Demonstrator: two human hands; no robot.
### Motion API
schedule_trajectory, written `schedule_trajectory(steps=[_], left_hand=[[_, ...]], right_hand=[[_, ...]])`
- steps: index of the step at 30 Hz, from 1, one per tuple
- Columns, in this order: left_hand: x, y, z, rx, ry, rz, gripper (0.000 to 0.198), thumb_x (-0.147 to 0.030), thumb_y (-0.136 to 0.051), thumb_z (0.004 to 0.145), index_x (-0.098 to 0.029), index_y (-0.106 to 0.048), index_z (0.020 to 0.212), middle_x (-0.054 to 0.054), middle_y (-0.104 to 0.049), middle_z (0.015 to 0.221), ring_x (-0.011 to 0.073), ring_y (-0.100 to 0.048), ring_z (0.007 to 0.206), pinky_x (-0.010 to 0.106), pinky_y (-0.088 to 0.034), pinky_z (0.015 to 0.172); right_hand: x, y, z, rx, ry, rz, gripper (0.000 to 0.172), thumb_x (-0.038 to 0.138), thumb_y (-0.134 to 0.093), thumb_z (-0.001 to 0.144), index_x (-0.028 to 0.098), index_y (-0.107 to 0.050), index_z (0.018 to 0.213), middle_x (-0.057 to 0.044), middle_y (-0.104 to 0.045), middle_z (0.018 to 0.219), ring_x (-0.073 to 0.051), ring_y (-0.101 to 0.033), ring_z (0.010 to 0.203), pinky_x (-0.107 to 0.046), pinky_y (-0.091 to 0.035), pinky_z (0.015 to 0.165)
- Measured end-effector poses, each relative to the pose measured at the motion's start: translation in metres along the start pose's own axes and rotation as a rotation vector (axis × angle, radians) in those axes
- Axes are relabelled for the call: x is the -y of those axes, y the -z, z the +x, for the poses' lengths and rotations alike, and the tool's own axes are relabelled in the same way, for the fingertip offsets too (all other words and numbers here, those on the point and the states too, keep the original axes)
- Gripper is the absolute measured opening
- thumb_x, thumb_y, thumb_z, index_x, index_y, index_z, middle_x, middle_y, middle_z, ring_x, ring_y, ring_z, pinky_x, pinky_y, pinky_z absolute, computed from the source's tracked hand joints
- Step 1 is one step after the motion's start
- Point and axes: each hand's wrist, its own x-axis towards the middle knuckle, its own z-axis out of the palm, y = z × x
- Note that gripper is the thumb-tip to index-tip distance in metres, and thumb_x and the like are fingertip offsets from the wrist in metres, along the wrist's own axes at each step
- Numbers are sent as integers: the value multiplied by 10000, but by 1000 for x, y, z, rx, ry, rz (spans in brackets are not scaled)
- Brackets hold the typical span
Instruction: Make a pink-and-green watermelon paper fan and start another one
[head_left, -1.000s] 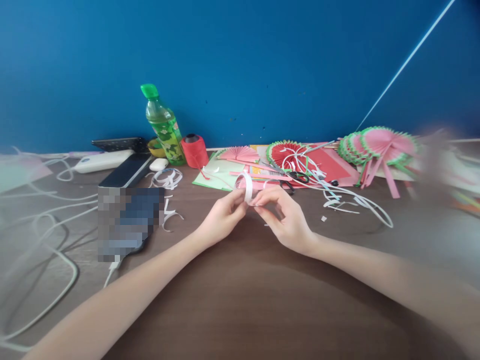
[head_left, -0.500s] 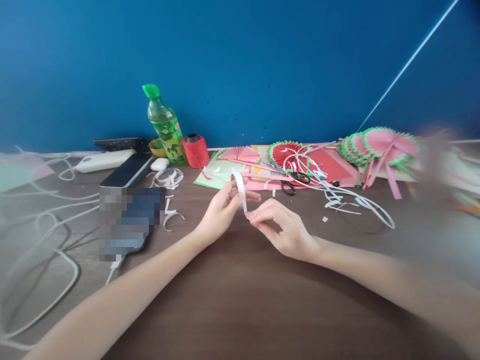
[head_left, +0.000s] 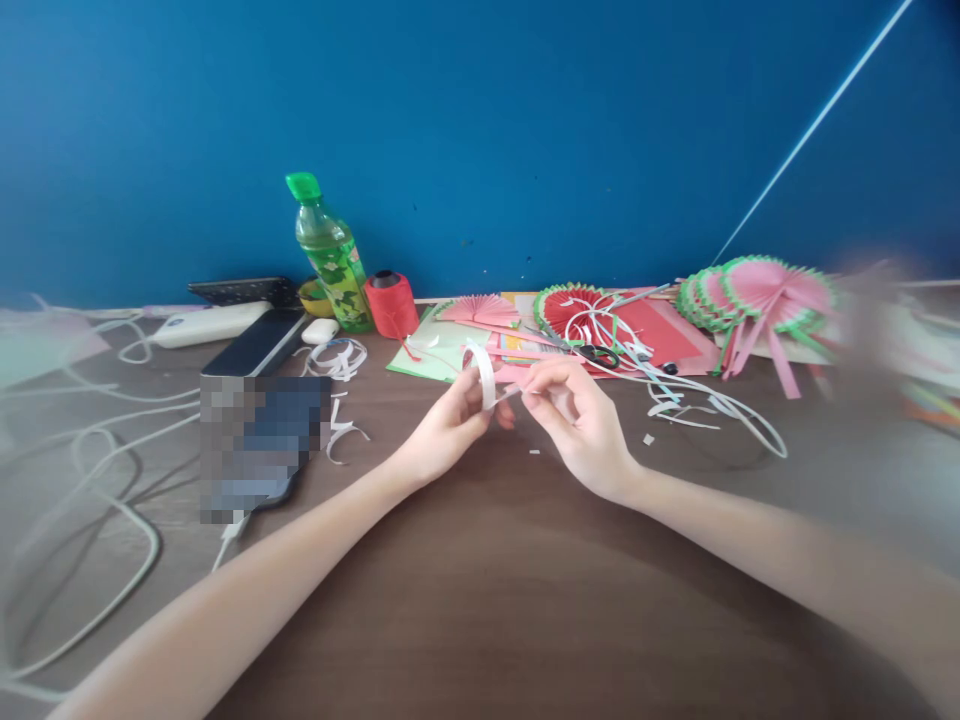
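A thin white roll of tape (head_left: 486, 378) stands on edge in my left hand (head_left: 454, 415), whose fingers pass through and around its ring. From the roll's lower side a short strip of tape (head_left: 507, 393) stretches to the right. My right hand (head_left: 581, 420) pinches the free end of that strip between thumb and forefinger. Both hands are held a little above the brown table (head_left: 480, 590). Beneath them, a tiny white scrap (head_left: 534, 452) lies on the tabletop.
Behind my hands are black-handled scissors (head_left: 598, 355), a pink paper fan (head_left: 478, 310) and coloured sheets (head_left: 679, 335). Green-edged fans (head_left: 776, 290) lie right. A bottle (head_left: 334, 260), a red thread spool (head_left: 392, 304), a phone (head_left: 274, 440) and cables (head_left: 146, 520) are left.
My right hand has moved up and right, drawing a strip out from the roll. The tiny white scrap now shows on the table below. My left hand has tilted slightly with the roll.
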Motion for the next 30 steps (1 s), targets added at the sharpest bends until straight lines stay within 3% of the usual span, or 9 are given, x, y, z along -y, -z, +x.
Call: schedule_trajectory(steps=[6,10,21,25,30], left_hand=[[-3,0,0,27,-5,233,401,-215,-402,876,-152,-392,1271,46,-588,902,121,-550,785,290,-422,828],[-7,0,-1,12,22,319,341,-267,-371,899,-158,-466,1207,44,-602,905,115,-543,743,280,-426,811],[-9,0,-1,-22,71,340,309,-282,-353,904,-166,-498,1151,-7,-588,762,97,-532,615,255,-425,725],[-9,-3,0,-50,65,284,236,-269,-362,895,-139,-504,1033,20,-636,773,134,-599,772,292,-419,839],[-1,-2,1,-122,13,232,170,-245,-390,868,-168,-426,1015,81,-648,1009,167,-586,997,330,-410,905]], right_hand=[[2,5,6,-19,-17,-52,36,209,-536,840,220,-532,806,-29,-576,876,-165,-545,920,-338,-456,800],[5,7,10,-44,-101,-12,48,232,-552,833,205,-541,796,-26,-605,850,-148,-587,841,-310,-481,759],[8,9,13,-58,-219,25,79,273,-561,833,195,-570,823,-17,-648,794,-141,-641,734,-291,-527,684],[15,7,11,-46,-165,-37,62,246,-560,831,195,-579,802,-21,-653,814,-134,-633,722,-274,-520,652],[19,4,3,58,-54,-4,49,210,-541,840,210,-590,839,-20,-663,824,-148,-636,788,-290,-518,694]])
